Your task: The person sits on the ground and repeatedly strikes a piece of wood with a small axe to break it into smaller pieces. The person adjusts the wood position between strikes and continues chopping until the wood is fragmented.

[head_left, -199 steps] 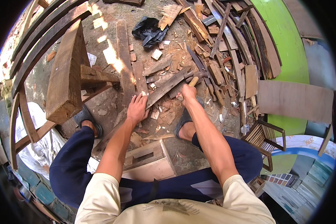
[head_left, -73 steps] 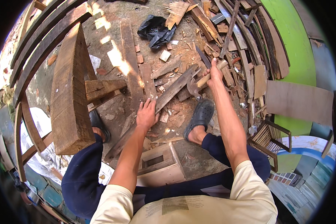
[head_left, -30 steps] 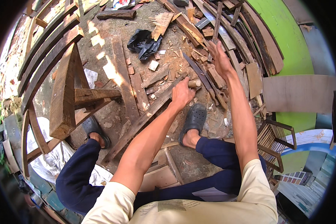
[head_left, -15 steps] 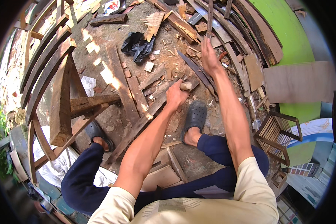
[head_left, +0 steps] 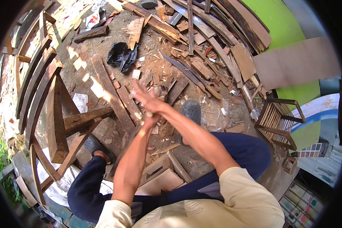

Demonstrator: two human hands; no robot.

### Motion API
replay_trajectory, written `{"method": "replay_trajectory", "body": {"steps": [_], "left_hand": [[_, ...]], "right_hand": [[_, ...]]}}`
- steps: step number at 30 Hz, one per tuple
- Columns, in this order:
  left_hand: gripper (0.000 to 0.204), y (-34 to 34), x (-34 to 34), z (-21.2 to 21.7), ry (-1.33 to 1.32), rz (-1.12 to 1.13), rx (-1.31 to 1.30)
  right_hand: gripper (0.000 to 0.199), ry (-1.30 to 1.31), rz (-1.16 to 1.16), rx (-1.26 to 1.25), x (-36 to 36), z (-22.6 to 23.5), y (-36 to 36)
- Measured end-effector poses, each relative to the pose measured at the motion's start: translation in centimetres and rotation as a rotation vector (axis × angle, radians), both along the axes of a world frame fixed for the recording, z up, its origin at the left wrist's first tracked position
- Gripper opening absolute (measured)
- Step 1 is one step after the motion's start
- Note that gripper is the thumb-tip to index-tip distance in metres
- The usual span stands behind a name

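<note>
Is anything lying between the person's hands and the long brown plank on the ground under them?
Nothing visible: right hand crosses over left hand, both blurred, directly above the long brown plank, with only air between.

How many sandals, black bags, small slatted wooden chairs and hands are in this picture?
Dark sandals: 2, one right of the hands, one on the left foot
Black plastic bag: 1
Small slatted wooden chair: 1
Hands: 2, the right hand crossing over the left hand
Total: 6

A seated person's right hand (head_left: 148,99) crosses over the left hand (head_left: 151,121) above scattered wood scraps (head_left: 178,81) and a dark sandal (head_left: 190,112).
</note>
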State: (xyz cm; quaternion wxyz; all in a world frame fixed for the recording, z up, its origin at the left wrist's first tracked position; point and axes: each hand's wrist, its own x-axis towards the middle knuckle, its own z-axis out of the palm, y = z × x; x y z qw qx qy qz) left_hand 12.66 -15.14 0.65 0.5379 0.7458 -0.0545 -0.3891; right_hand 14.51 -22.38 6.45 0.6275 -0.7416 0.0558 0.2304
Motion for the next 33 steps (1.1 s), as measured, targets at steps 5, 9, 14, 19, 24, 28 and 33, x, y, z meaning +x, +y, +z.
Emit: {"method": "replay_trajectory", "body": {"steps": [5, 9, 14, 19, 24, 28, 33], "left_hand": [[0.071, 9.5, -7.2, -8.4, -0.17, -0.004, -0.202], [0.051, 11.1, -11.1, -10.1, -0.224, 0.027, -0.014], [0.014, 9.7, -10.1, -3.7, 0.061, 0.156, -0.174], [0.011, 11.5, -9.7, -0.5, 0.289, 0.284, -0.21], [0.013, 14.2, -10.0, 1.6, 0.308, 0.144, -0.06], [0.013, 13.9, -11.5, 4.3, 0.358, 0.122, -0.045], [0.013, 14.5, -12.5, 3.9, 0.331, 0.165, 0.003]], "right_hand": [[0.076, -0.006, 0.185, -0.295, -3.1, -3.6, 7.5], [0.074, -0.018, 0.055, -0.282, -6.2, -4.6, 5.7], [0.044, 0.206, -0.639, -0.449, -13.4, -10.7, 1.9], [0.061, 0.646, -0.84, 0.21, -17.1, -11.6, 1.8], [0.048, 0.618, -0.672, 0.462, -18.2, -13.8, 1.9], [0.017, 0.462, -0.526, 0.001, -18.6, -16.3, 1.7], [0.023, 0.59, -0.729, 0.06, -18.1, -15.5, 0.1]]}}
